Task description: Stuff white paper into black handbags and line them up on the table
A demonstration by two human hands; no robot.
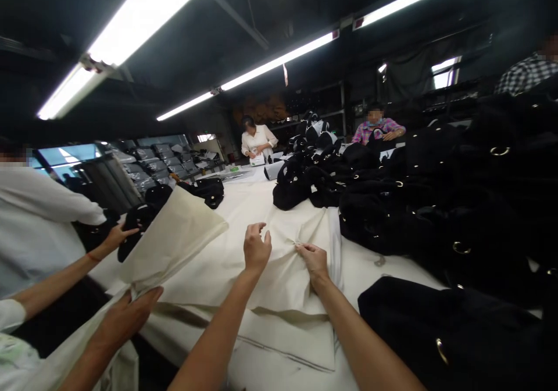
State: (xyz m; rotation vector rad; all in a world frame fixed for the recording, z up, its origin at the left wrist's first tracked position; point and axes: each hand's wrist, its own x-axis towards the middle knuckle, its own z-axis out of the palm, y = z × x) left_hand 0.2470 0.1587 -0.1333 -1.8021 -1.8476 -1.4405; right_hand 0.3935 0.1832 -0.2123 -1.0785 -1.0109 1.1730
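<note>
Cream cloth bag (pixel 288 263) — flat on the counter (pixel 370 269), near its front edge. Left hand (pixel 256 247) and right hand (pixel 313 258) both pinched shut on its gathered fabric. Black bags (pixel 436 205) heaped along the right side — a co-worker's hand (pixel 126 315) presses another cloth at left.

The cream cloth bag (pixel 288 263) under the left hand (pixel 256 250) and right hand (pixel 314 261) is a matt woven fabric, soft and creased where the fingers (pixel 260 228) pinch it. The counter (pixel 375 269) is covered in a similar pale, dull cloth, smooth in the far part. The black bags (pixel 436 216) heaped on the right look like matt, slightly fuzzy fabric, with small glossy metal rings (pixel 499 151) that catch the light. The cream bag (pixel 174 237) held up on the left by a co-worker is the same matt cloth, stiffer and flatter.
</note>
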